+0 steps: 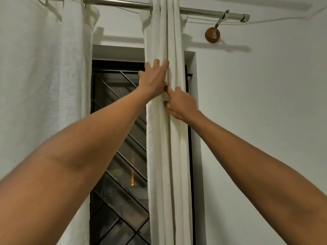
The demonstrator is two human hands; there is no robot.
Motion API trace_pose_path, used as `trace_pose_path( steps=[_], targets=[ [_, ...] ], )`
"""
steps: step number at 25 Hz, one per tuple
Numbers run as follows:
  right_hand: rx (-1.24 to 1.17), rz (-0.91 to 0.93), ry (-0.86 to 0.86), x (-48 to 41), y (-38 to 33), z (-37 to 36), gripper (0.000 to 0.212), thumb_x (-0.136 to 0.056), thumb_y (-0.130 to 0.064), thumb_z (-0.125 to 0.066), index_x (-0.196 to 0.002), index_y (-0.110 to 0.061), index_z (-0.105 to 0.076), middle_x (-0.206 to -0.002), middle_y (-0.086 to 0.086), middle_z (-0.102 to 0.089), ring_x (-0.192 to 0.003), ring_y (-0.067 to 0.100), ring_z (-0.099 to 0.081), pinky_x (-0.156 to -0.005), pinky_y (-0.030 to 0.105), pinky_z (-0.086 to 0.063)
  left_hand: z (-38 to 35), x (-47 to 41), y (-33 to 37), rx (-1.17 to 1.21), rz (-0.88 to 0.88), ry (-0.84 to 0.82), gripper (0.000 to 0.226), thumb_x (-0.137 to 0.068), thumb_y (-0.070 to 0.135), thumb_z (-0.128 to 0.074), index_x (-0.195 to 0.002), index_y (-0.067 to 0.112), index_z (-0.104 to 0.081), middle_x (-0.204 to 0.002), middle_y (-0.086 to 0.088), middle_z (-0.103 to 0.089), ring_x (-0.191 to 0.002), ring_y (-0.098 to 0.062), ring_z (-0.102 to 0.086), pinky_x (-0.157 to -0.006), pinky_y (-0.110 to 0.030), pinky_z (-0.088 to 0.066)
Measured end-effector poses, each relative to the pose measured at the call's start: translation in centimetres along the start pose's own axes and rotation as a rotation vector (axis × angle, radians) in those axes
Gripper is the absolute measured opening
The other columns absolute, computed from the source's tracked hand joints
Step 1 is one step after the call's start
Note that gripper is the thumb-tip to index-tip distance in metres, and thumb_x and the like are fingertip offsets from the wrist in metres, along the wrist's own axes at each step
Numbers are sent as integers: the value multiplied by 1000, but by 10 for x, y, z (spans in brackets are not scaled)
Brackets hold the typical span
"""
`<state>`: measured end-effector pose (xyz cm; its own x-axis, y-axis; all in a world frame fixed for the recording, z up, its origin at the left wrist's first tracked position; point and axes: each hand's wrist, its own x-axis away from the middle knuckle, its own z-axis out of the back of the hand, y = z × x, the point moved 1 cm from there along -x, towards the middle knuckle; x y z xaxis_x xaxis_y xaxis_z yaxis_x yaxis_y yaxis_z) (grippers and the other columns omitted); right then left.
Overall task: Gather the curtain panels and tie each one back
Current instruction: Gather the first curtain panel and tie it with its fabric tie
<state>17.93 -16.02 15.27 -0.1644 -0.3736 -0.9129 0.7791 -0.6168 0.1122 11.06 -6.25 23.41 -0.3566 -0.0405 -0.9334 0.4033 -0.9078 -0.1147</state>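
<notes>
The gathered curtain panel is hung in narrow upright folds over the right edge of the window, so that the frame on that side is mostly covered. The left hand is laid against the folds, level with the upper part of the window. Its fingers are held fairly straight and spread, and are pressed onto the cloth from the left with nothing curled around it. Just below and to the right, the right hand is set on the same panel, and a fold is pinched between its thumb and forefinger. The remaining fingers are hidden behind the hand.

The other curtain panel is spread loosely over the left side of the window. Both panels are carried by a metal rod above the window. The rod is fixed at the upper right by a round wooden bracket on the white wall. The dark glass between the panels is crossed by a diagonal grille, part of which is blocked by the left forearm.
</notes>
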Motion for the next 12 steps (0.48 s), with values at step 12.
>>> trace_pose_path(
  steps=[12],
  targets=[
    [-4,-78,-79,59,33,-5,14,-92,-20,-56,-89,-15,-68,-77,2,-61,-68,26,-60,-61,34,-50,-45,85,39,52,-31,-316,25,-98,42,-54,-122,36,-58,-125,2,-48,-114,-35,-43,-94,-59,-41]
  ],
)
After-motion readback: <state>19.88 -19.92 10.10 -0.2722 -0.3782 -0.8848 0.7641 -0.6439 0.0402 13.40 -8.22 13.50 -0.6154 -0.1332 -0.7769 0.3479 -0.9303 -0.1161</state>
